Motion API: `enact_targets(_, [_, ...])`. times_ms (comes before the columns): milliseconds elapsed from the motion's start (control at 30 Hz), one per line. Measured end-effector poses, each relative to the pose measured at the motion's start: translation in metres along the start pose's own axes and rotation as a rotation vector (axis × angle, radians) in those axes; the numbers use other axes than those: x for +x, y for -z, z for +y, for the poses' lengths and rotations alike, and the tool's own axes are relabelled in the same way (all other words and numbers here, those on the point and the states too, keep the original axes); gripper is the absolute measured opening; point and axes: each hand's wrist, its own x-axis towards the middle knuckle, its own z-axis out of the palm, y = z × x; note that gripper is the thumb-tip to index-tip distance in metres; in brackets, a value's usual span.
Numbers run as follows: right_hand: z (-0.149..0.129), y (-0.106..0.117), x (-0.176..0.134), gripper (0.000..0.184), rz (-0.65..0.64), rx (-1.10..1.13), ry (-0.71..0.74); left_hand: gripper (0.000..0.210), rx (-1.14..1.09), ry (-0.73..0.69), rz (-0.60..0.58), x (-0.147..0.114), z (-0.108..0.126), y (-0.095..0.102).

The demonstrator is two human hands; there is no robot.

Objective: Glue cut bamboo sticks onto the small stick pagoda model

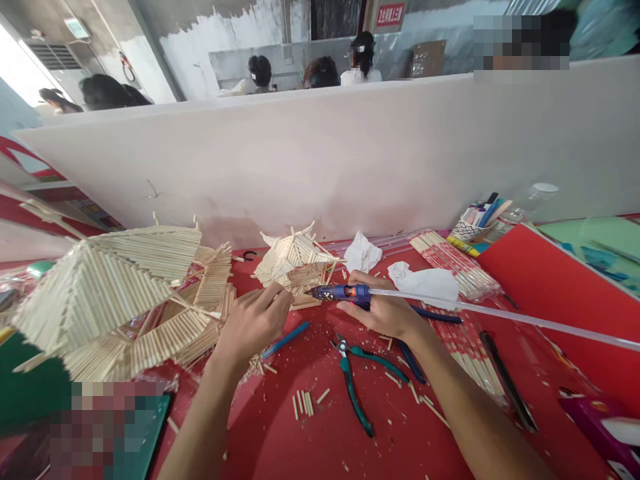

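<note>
My right hand is wrapped round a blue hot glue gun, its dark nozzle pointing left. A long clear glue stick runs out of its back to the right. My left hand is closed, fingers curled, just left of the nozzle; whatever it pinches is hidden. Behind both hands stands a small pavilion model of wooden sticks, close to the nozzle and my left fingers. A larger stick pavilion with a wide sloping roof stands to the left of my left hand.
Green-handled cutting pliers lie open below my right hand. A blue pen, short cut sticks and white tissues lie around. Packed sticks, a pen cup and a red board are at right. A white partition stands behind.
</note>
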Motion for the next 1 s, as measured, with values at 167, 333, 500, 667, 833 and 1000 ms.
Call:
enact_targets(167, [0.0,-0.003,0.0,0.031,0.016,-0.023,-0.014,0.023,-0.001,-0.004,0.003,0.001,0.001,0.001])
enact_targets(333, [0.001,-0.005,-0.001,0.032,0.009,-0.07,-0.032,0.023,-0.003,-0.004,-0.012,0.001,0.002,0.001])
enact_targets(500, [0.001,-0.004,-0.001,0.031,0.029,-0.052,-0.039,0.023,-0.003,-0.001,-0.008,0.001,0.002,0.001])
enact_targets(667, [0.002,-0.001,-0.001,0.028,-0.003,0.078,-0.032,0.022,-0.004,-0.002,0.0,0.002,0.002,0.001])
enact_targets(833, [0.004,-0.001,0.0,0.028,0.014,0.106,-0.006,0.018,-0.049,0.007,0.023,0.002,0.003,0.002])
enact_targets(1000, [-0.002,0.001,0.001,0.032,0.016,0.034,0.042,0.009,-0.274,0.046,0.082,0.006,0.011,0.011])
